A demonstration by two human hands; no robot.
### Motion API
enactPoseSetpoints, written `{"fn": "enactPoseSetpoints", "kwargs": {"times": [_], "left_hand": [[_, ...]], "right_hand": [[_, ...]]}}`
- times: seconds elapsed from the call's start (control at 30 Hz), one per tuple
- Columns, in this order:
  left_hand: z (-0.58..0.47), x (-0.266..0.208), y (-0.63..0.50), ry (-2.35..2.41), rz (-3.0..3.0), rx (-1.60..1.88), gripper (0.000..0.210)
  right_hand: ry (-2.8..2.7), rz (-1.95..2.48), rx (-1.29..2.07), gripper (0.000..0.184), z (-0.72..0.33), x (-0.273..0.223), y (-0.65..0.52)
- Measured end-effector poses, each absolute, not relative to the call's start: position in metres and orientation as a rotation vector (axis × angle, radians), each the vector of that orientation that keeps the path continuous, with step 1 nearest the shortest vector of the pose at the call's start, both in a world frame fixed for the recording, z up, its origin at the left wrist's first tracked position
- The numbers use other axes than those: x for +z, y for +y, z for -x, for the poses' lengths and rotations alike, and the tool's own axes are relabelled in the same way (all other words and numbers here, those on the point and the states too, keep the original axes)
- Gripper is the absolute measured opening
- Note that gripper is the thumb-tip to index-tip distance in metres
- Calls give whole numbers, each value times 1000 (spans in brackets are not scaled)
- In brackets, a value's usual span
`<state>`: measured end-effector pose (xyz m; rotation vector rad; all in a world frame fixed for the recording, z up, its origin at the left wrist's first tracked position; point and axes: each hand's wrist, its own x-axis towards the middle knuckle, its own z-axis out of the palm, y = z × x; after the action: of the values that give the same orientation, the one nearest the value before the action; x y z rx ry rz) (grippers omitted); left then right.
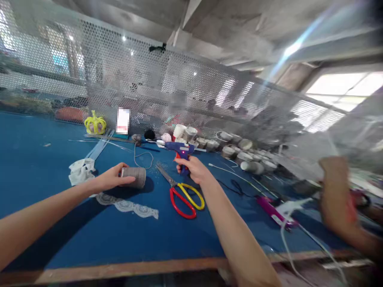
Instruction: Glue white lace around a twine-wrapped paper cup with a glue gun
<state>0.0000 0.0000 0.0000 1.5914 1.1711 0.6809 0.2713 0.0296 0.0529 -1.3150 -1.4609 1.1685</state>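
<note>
My left hand grips a small grey cylinder, tilted on its side just over the blue table. In my right hand is a blue hot glue gun with an orange trigger, its nozzle pointing left and a red light on its body. Between my forearms lie scissors with one red and one yellow handle, blades toward the back. A strip of white lace stretches on the table below the cylinder. White gathered fabric sits left of my left hand.
Several grey cylinders are grouped at the back right. A yellow crown-shaped piece and a phone with a bright screen stand at the back by a perforated metal screen. At right are a purple tool, cords and another person's blurred arm.
</note>
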Motion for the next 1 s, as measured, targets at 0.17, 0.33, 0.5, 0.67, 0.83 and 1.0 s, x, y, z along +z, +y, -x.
{"fn": "enactPoseSetpoints", "kwargs": {"times": [0.17,0.33,0.5,0.67,0.83,1.0], "left_hand": [[-1,5,10,1168,-1568,616,56],[4,1,12,1111,-1576,602,52],[9,-5,12,1087,-1518,674,50],[10,-7,9,1066,-1522,730,44],[12,-10,10,1064,-1577,795,49],[17,-14,18,994,-1568,812,47]], "right_hand": [[-1546,1290,1188,12,-260,42,16],[-1559,1267,938,16,-274,58,18],[-1465,1283,536,11,-312,112,43],[-1461,1259,386,11,-308,132,44],[-1746,1274,878,22,-259,83,11],[-1867,1333,1143,24,-240,45,-5]]}}
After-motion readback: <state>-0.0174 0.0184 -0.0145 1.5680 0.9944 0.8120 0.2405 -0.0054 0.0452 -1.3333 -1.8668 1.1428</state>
